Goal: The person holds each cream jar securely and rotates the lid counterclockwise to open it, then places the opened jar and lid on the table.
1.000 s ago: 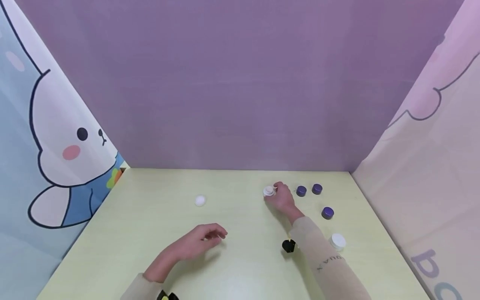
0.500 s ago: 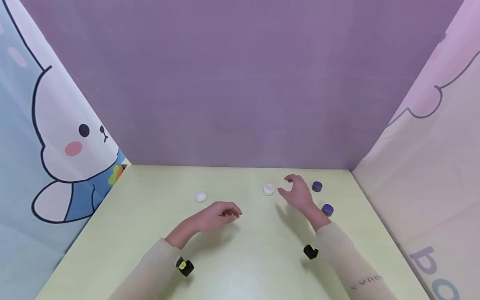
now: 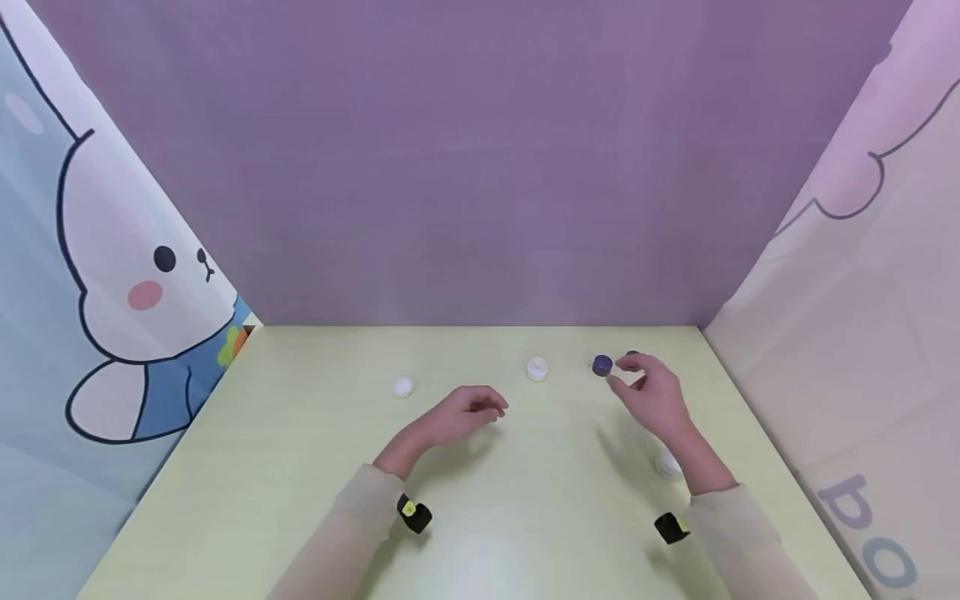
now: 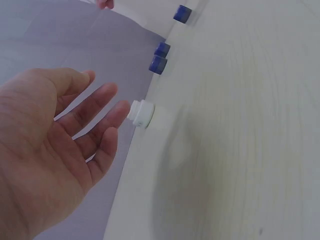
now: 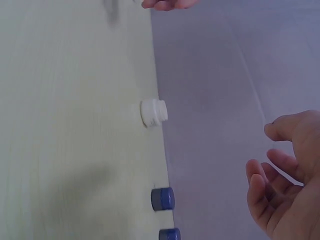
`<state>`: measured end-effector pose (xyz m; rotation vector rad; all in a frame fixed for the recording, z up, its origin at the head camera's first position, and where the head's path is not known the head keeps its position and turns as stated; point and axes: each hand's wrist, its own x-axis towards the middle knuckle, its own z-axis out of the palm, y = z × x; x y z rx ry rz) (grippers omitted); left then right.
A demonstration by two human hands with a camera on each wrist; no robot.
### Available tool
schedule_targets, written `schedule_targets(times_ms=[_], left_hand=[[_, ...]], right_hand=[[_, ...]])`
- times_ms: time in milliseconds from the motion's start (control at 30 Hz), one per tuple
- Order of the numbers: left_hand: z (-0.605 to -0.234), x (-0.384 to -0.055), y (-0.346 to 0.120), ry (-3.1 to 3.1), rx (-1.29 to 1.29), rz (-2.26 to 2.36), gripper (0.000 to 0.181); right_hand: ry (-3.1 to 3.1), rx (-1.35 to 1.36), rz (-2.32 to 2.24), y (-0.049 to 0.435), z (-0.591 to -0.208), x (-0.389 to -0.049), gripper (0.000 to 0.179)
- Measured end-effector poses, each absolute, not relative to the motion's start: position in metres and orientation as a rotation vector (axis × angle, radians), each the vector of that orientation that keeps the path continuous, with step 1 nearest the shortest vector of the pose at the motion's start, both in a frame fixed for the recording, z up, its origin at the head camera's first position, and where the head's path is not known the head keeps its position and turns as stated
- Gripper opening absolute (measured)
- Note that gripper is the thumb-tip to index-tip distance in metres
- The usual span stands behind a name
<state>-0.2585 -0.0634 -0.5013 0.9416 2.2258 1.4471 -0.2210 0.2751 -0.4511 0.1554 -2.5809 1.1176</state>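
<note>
OK so the right hand (image 3: 651,400) is hovering above the right half of the table (image 3: 480,533), holding nothing. Its fingers are bending loosely and the thumb is sitting apart from the fingertips, so the gap is looking fairly wide. In the head view it's lining up just beside the nearest purple tub (image 3: 602,365), but the right wrist view is showing it floating well apart from it.

A 2nd tub (image 5: 170,234) is sitting right next to that, mostly hiding behind the fingers in the head view, and a 3rd tub (image 4: 182,14) is showing in the left wrist view.

The left hand (image 3: 461,417) is hanging over the middle, also holding nothing, fingers curving softly and spreading a bit. It's hovering nearest to the small white jar (image 3: 537,369), which is standing upright near the back edge, its narrower neck pointing up. Further left, a little white disc (image 3: 402,386) is lying on the tabletop.

A bigger white tub (image 3: 667,467) is peeking out beside the right forearm. Purple cloth (image 3: 465,167) is covering the back, and a rabbit sheet (image 3: 127,275) is hanging on the left.
</note>
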Motion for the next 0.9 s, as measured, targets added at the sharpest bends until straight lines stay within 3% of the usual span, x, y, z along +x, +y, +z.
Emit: schedule_targets(times_ms=[467, 900], left_hand=[[-0.523, -0.253, -0.042, 2.091, 0.779, 1.708, 0.023], [-0.523, -0.245, -0.053, 2.101, 0.787, 1.648, 0.023]], right_hand=[[-2.727, -0.052, 1.146, 0.336, -0.478, -0.171, 0.037], [-2.915, -0.185, 1.377, 0.373, -0.508, -0.139, 0.068]])
